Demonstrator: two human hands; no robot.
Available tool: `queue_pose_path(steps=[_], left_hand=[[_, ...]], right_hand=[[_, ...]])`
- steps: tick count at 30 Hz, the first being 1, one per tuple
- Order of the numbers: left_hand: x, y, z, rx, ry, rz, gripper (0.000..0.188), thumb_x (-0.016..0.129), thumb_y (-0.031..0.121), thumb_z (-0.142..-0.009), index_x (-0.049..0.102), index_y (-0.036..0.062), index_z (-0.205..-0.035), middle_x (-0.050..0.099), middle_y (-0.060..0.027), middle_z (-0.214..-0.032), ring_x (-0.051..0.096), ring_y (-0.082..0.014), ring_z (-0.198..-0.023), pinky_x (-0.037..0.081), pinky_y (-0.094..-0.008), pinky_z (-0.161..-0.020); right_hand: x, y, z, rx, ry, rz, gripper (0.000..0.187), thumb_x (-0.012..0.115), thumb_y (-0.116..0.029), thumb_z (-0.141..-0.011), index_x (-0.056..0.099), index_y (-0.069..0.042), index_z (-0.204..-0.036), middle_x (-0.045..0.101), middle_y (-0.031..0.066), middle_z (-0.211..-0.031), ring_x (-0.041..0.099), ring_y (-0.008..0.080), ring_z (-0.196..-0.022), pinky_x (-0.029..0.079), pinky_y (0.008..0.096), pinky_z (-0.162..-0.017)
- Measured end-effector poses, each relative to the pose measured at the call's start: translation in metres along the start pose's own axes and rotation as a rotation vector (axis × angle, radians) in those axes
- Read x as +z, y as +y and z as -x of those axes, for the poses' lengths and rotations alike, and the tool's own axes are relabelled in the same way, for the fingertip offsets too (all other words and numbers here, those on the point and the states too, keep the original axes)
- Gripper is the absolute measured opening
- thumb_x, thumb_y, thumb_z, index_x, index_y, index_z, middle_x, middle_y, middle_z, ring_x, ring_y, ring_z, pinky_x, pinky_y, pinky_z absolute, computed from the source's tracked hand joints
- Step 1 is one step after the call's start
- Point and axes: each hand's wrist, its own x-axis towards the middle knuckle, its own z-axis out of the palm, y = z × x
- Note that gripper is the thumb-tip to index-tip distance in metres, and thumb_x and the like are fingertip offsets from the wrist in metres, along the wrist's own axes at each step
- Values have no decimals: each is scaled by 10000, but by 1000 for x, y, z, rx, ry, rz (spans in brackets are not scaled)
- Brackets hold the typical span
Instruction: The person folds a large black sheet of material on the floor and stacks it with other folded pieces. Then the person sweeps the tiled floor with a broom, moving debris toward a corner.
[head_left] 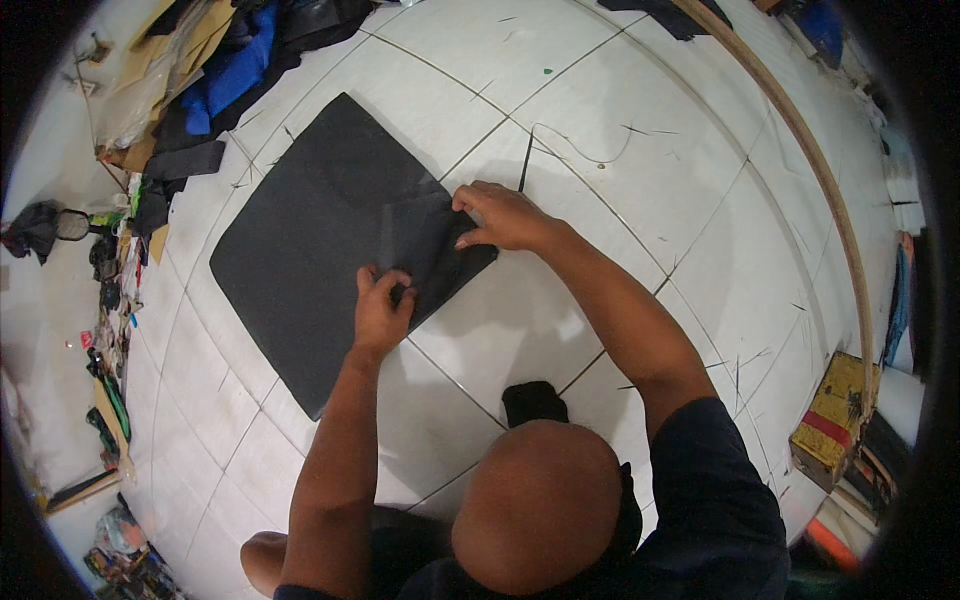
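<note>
A large black sheet (300, 240), cloth-like and roughly square, lies flat at a slant on the floor. Near its lower right edge, my left hand (383, 312) has its fingers curled in and pinches at the surface. My right hand (503, 217) grips the sheet's right corner, thumb below and bent fingers above. Between the two hands the material looks creased, with a paler band running through it. What lies under my fingers is partly hidden.
White tiles (560, 290) carry scattered dark thread scraps. A thin black strip (526, 162) lies beyond my right hand. Blue cloth (235, 70) and dark fabric are piled far left. A long curved strip (815, 150) arches to a yellow box (835, 415) at right. My bent knee (537, 490) is close in front.
</note>
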Motion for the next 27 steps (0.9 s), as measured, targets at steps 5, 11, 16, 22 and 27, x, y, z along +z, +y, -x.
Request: queue_pose_path(steps=[5,11,16,22,27], left_hand=[[0,2,2,0,-13,-56,241,619,106,-826,562,88,-1059,357,-239,-1291,548,-400,-1054,471,-415,-877],[3,1,3,-14,-14,-6,253,596,88,-832,527,81,-1076,342,-271,-1284,546,-423,-1046,486,-417,-857],[4,7,4,12,35,20,250,600,98,-835,521,73,-1071,345,-266,-1271,536,-444,-1046,491,-413,-854],[13,-2,6,0,65,76,281,632,110,-826,510,33,-1067,415,-229,-1192,551,-363,-961,469,-403,-840],[4,-36,-10,-36,166,387,279,648,94,-822,499,27,-1047,518,-122,-1007,525,-221,-871,426,-314,-761]], right_hand=[[0,-1,-3,88,-72,1,465,760,-341,-718,536,-65,-1017,591,103,-936,572,269,-922,451,379,-791],[2,3,-5,41,-155,92,435,680,-449,-768,585,-77,-974,623,137,-879,607,300,-863,466,419,-746],[7,1,-10,22,-139,49,413,618,-458,-821,599,-67,-950,628,141,-840,610,306,-839,460,423,-740],[19,-22,-32,-17,54,-41,322,626,-353,-853,602,-40,-930,629,132,-804,606,254,-735,459,368,-674],[20,-18,-14,169,298,-316,349,648,-284,-855,566,-35,-1085,629,104,-797,593,203,-700,480,325,-699]])
